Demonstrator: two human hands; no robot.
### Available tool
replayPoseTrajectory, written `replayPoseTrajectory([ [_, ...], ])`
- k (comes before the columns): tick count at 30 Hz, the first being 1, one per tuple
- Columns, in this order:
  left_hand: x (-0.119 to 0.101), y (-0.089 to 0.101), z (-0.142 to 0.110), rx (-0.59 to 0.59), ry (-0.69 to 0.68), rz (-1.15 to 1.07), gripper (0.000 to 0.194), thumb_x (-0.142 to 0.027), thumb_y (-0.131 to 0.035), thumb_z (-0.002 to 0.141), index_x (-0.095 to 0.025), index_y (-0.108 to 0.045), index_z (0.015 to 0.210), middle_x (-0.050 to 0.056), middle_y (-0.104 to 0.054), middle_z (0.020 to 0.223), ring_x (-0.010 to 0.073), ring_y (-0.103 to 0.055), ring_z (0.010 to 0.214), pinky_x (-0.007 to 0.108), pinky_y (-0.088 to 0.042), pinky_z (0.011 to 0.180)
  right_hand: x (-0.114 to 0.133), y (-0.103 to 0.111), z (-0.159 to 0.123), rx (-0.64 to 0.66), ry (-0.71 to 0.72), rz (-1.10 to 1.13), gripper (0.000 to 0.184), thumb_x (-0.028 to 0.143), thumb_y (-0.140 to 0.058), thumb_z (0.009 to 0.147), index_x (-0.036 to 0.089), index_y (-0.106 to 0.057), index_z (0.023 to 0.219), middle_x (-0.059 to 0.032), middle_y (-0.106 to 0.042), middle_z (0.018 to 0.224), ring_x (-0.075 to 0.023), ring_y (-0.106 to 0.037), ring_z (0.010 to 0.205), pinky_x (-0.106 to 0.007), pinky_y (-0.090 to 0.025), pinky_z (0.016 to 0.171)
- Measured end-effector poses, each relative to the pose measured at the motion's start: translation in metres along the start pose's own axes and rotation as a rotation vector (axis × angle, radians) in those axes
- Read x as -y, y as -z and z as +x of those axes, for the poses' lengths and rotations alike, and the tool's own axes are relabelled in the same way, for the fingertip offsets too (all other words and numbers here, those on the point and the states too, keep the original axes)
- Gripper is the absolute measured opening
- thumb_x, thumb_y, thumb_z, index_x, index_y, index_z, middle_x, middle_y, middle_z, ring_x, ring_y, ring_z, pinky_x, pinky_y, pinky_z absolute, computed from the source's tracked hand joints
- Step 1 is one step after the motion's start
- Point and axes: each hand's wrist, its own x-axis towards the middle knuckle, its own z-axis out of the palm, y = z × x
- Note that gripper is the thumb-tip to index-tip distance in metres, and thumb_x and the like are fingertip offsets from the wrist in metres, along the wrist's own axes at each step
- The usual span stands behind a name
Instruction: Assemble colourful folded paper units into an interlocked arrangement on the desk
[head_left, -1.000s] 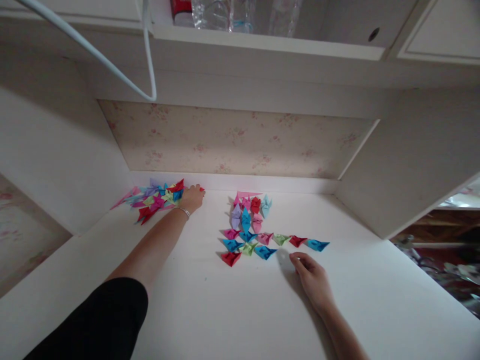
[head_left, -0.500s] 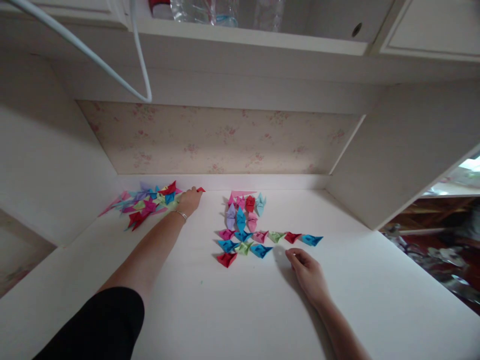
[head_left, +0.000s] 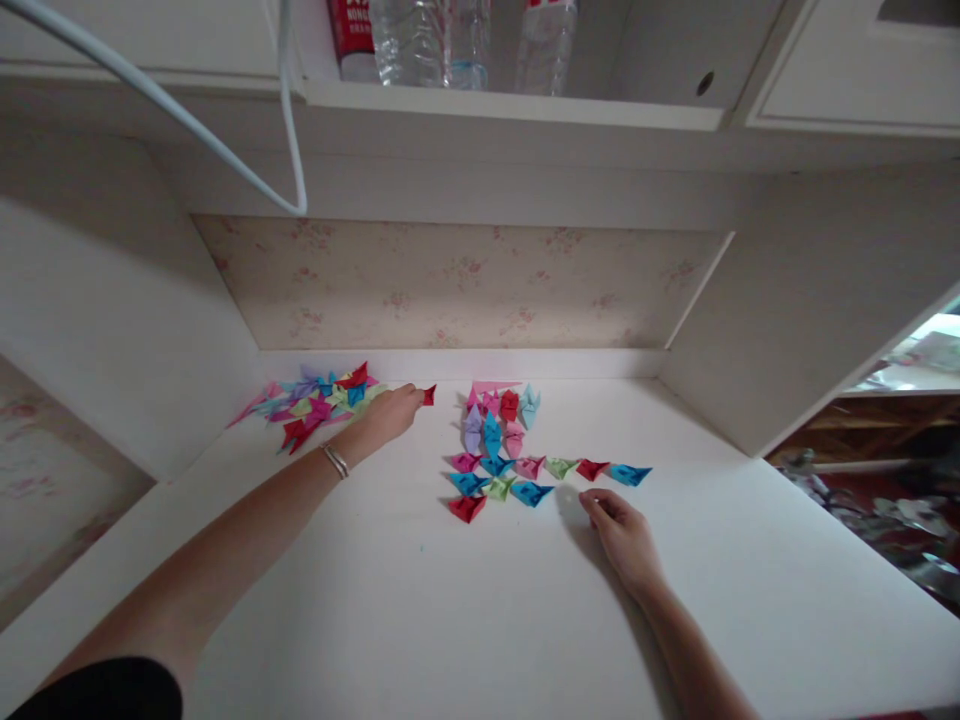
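Note:
My left hand (head_left: pixel 388 413) reaches across the white desk (head_left: pixel 480 600) and pinches a small red folded paper piece (head_left: pixel 429 395) at its fingertips. Just left of it lies a loose pile of coloured folded paper pieces (head_left: pixel 315 398). In the middle, an arranged group of folded pieces (head_left: pixel 517 455) forms a column and two rows. My right hand (head_left: pixel 622 535) rests on the desk just below the row's right end, fingers curled loosely, nothing visible in them.
A floral back panel (head_left: pixel 457 285) and white side walls close in the desk nook. A shelf above carries plastic bottles (head_left: pixel 442 40). A white cable (head_left: pixel 225 140) hangs at upper left. Cluttered things show beyond the desk's right edge (head_left: pixel 885 520).
My left hand has come away from the pile toward the right, carrying the red piece closer to the arranged group. My right hand has stayed in place.

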Motion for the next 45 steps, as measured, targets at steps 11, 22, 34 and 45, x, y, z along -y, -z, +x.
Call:
replayPoseTrajectory([
  [11, -0.075, 0.02, -0.104, -0.104, -0.13, -0.651, 0.027, -0.034, -0.05, 0.09, -0.03, -0.066, 0.111, -0.001, -0.071, 0.106, 0.0175, -0.065, 0.092, 0.025, -0.045, 0.085, 0.002, -0.003, -0.003, 0.012, 0.017, -0.081, 0.042, 0.056, -0.055, 0.077, 0.017, -0.069, 0.086, 0.0008, -0.057, 0.059, -0.0154, -0.05, 0.056, -0.026, -0.034, 0.053],
  [22, -0.128, -0.009, -0.12, -0.128, -0.116, -0.606, 0.027, -0.032, -0.049, 0.09, -0.026, -0.075, 0.084, 0.003, -0.064, 0.089, 0.015, -0.059, 0.079, 0.025, -0.043, 0.074, 0.004, -0.004, -0.006, -0.016, 0.034, -0.109, 0.043, 0.057, -0.054, 0.075, 0.017, -0.07, 0.084, 0.0004, -0.059, 0.059, -0.0161, -0.051, 0.056, -0.026, -0.035, 0.053],
  [34, -0.141, -0.025, -0.111, -0.097, -0.054, -0.513, 0.029, -0.031, -0.046, 0.091, -0.025, -0.073, 0.084, 0.005, -0.062, 0.088, 0.0173, -0.059, 0.081, 0.027, -0.043, 0.073, 0.01, -0.002, -0.007, 0.001, 0.021, -0.102, 0.043, 0.057, -0.055, 0.077, 0.017, -0.07, 0.084, 0.0011, -0.056, 0.059, -0.0148, -0.048, 0.055, -0.025, -0.033, 0.052],
  [45, -0.143, -0.021, -0.111, -0.082, -0.059, -0.398, 0.025, -0.033, -0.048, 0.091, -0.025, -0.072, 0.091, 0.003, -0.063, 0.093, 0.0168, -0.061, 0.083, 0.027, -0.045, 0.07, 0.001, -0.004, -0.003, 0.003, 0.019, -0.097, 0.045, 0.059, -0.056, 0.074, 0.017, -0.069, 0.083, 0.0006, -0.057, 0.058, -0.0162, -0.051, 0.057, -0.026, -0.035, 0.054],
])
